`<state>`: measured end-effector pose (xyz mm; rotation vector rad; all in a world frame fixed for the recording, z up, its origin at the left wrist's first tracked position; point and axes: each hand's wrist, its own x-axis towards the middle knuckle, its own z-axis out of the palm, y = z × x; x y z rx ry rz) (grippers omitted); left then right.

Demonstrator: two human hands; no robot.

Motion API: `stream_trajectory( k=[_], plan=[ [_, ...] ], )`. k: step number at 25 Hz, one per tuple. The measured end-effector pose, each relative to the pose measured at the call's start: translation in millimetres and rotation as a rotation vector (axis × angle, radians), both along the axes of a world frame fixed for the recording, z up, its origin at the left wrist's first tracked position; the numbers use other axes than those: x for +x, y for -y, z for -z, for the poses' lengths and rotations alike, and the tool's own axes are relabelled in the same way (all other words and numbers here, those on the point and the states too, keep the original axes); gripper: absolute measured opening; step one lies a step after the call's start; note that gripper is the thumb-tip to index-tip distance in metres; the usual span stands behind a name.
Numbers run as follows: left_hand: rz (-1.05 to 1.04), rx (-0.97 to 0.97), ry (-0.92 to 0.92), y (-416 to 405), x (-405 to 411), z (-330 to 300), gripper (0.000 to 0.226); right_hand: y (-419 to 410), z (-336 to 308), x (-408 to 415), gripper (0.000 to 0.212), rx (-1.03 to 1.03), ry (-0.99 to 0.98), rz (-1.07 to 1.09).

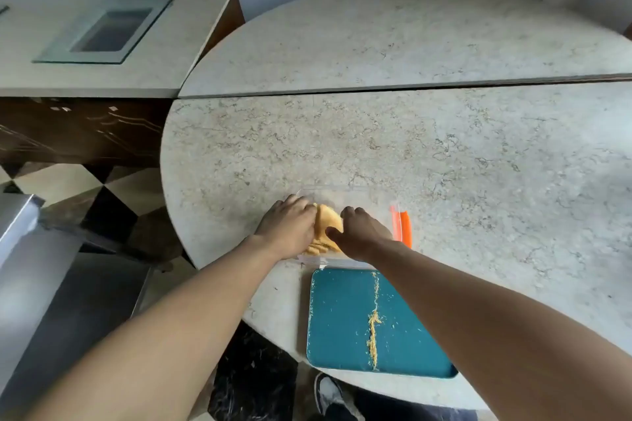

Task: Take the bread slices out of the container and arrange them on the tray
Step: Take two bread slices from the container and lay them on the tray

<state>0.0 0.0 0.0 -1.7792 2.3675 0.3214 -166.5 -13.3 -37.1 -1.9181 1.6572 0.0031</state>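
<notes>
Nearest me, the teal tray [342, 318] lies on the marble table [444, 164], streaked with a line of crumbs [373, 325], just behind my right hand [362, 236]. Both hands reach into the clear container [359, 196] ahead. Left hand [289, 220] and right hand press the stack of bread slices [326, 225] between them, fingers [349, 212] curled onto it. Right of my fingers sits an orange lid clip [405, 227].

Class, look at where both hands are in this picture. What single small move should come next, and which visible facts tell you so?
Probably lift the bread slices up out of the clear container. The left hand and right hand already flank the stack inside it, and the teal tray just in front holds only crumbs, no slices yet.
</notes>
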Motion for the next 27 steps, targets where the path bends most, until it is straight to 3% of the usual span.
stream_trajectory(
  k=[6, 14, 20, 24, 27],
  plan=[
    [-0.021, 0.044, 0.22, 33, -18, 7, 0.035, 25, 19, 10, 0.059, 0.105, 0.016, 0.053],
    [-0.069, 0.146, 0.435, 63, -35, 10, 0.021, 46, 29, 12, 0.076, 0.208, 0.068, 0.059],
    [-0.063, 0.18, 0.412, 70, -41, 10, 0.022, 45, 27, 8, 0.062, 0.191, 0.083, 0.062],
    [-0.096, 0.191, 0.291, 66, -45, 19, 0.018, 39, 25, -4, 0.036, 0.16, 0.145, 0.14],
    [-0.099, 0.144, 0.209, 62, -48, 28, 0.017, 34, 24, -13, 0.036, 0.131, 0.169, 0.219]
  ],
)
